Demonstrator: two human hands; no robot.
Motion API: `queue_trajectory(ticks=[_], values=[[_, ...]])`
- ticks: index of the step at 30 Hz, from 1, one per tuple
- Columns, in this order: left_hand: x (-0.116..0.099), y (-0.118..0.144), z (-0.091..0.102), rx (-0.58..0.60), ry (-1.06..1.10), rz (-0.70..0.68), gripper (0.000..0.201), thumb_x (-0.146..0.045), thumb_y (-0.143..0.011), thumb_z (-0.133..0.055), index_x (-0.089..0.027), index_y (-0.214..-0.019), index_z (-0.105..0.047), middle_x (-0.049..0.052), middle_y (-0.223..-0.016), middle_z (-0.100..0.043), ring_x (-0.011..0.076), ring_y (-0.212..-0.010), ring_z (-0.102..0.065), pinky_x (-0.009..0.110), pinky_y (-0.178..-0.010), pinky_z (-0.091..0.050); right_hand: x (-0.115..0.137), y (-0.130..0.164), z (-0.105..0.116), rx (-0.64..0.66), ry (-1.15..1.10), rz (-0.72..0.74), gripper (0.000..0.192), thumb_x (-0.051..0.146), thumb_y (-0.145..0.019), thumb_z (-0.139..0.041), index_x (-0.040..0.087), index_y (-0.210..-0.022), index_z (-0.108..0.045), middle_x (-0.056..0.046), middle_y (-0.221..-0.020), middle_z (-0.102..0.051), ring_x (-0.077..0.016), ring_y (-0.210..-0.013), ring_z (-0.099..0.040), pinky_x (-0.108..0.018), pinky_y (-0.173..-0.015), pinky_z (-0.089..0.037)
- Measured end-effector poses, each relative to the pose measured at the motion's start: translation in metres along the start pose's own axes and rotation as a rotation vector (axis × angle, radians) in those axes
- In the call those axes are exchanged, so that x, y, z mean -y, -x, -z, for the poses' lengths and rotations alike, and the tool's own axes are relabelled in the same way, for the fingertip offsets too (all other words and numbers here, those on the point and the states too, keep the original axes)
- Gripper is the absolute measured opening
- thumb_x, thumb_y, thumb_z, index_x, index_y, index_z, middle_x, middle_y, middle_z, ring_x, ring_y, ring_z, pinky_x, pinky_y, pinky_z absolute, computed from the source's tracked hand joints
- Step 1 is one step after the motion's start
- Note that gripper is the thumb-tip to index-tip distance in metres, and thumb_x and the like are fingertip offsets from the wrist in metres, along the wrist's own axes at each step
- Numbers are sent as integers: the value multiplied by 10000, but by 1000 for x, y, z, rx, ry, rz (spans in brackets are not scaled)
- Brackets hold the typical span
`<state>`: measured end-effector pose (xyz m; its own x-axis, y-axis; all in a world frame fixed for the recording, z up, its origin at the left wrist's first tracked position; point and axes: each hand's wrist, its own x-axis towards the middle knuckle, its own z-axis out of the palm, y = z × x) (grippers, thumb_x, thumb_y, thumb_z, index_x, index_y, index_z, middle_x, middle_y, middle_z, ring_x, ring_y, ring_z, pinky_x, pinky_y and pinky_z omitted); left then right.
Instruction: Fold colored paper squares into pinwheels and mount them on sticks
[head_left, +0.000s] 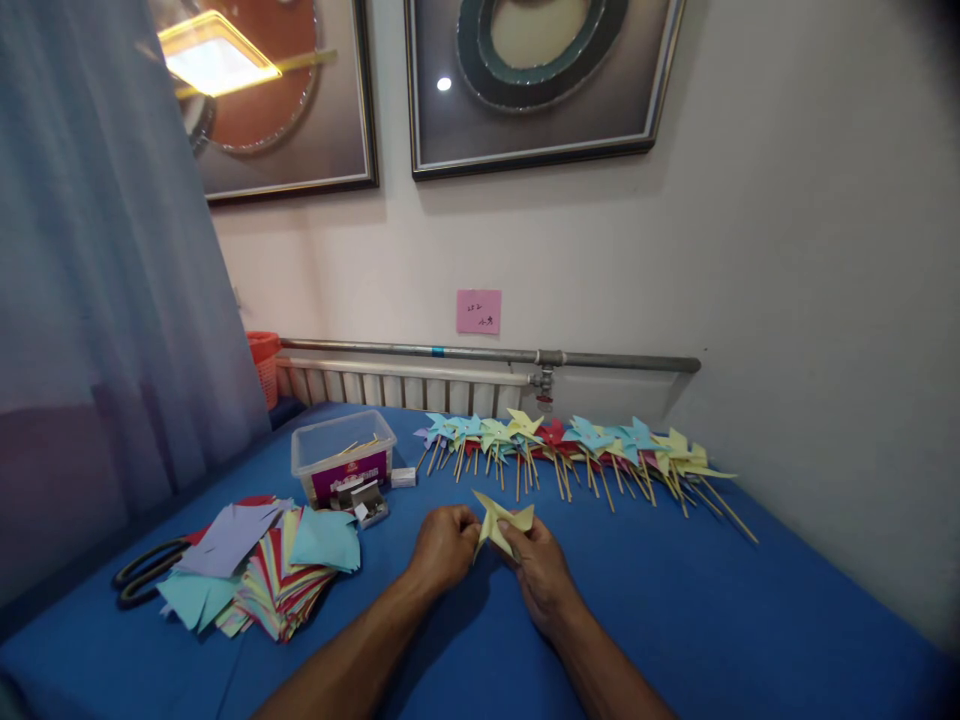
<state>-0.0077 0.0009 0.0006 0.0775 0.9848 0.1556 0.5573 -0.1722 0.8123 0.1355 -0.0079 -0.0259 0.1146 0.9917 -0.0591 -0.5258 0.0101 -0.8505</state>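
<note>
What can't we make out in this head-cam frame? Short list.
- Pink note on the wall, head view: writing too small to read.
- Yellow pinwheel between left hand and right hand: its centre and any stick are hidden by the fingers.
- Scissors: blades hidden under the paper stack.
- Clear box: label too small to read.

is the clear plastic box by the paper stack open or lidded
Open. The clear plastic box shows no lid on its rim, and thin wooden sticks lie inside, seen straight through the top.
</note>
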Motion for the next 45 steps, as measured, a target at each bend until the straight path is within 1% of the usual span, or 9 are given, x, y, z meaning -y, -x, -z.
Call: queue_trajectory(ticks=[4,8,11,16,21,32,37,41,45], values=[[-1,1,0,23,-17,8,198,-186,-820,-552,-148,-769,-739,17,-708,-715,147,-670,-608,239,-610,-366,1,2,-1,8,9,-4,380,307,-539,-909,219,-836,-689,7,-763,-760,-249,-829,-727,-335,-758,-557],[-1,2,-1,26,-28,7,209,-192,-827,-545,-151,-779,-744,18,-709,-712,147,-667,-606,241,-609,-363,3,3,-2,5,8,-3,379,315,-553,-907,216,-855,-701,-12,-819,-774,-264,-875,-732,-344,-762,-560],[-1,1,-1,26,-37,23,206,-192,-826,-554,-152,-789,-752,19,-702,-710,148,-661,-598,242,-607,-362,4,3,-2,6,14,-1,380,321,-551,-908,217,-853,-703,-16,-822,-774,-267,-868,-734,-349,-762,-563],[0,1,-1,12,-11,8,203,-177,-820,-552,-145,-784,-750,16,-689,-704,142,-645,-587,238,-610,-366,3,2,-1,0,20,5,384,328,-557,-904,217,-860,-696,-12,-823,-776,-262,-865,-733,-342,-759,-563],[-2,2,0,16,-41,11,203,-183,-825,-553,-141,-789,-748,16,-699,-703,143,-657,-586,239,-609,-357,3,2,-1,-11,8,-4,397,321,-545,-910,215,-855,-686,-2,-796,-772,-258,-858,-732,-335,-751,-561],[-5,2,1,25,-31,39,197,-179,-839,-559,-142,-794,-747,21,-695,-706,144,-653,-584,234,-609,-362,3,2,-1,6,17,-7,406,320,-525,-908,208,-860,-710,-34,-833,-791,-288,-887,-739,-342,-728,-565],[-4,1,1,20,-55,23,208,-170,-838,-549,-146,-781,-747,27,-715,-714,149,-675,-587,238,-622,-360,2,1,-1,9,30,-8,358,311,-547,-897,221,-842,-716,-40,-876,-798,-288,-894,-739,-339,-713,-569],[-4,2,2,31,-52,7,208,-174,-833,-547,-144,-782,-746,29,-715,-713,149,-674,-590,239,-620,-359,1,0,0,8,31,0,365,309,-545,-897,220,-847,-715,-33,-852,-795,-287,-889,-739,-339,-714,-570],[-5,4,2,14,-66,-8,209,-184,-830,-547,-152,-789,-750,29,-723,-715,151,-685,-596,245,-632,-355,0,-1,0,-5,15,-1,374,292,-530,-903,214,-839,-708,-28,-835,-792,-286,-896,-737,-337,-721,-569]])
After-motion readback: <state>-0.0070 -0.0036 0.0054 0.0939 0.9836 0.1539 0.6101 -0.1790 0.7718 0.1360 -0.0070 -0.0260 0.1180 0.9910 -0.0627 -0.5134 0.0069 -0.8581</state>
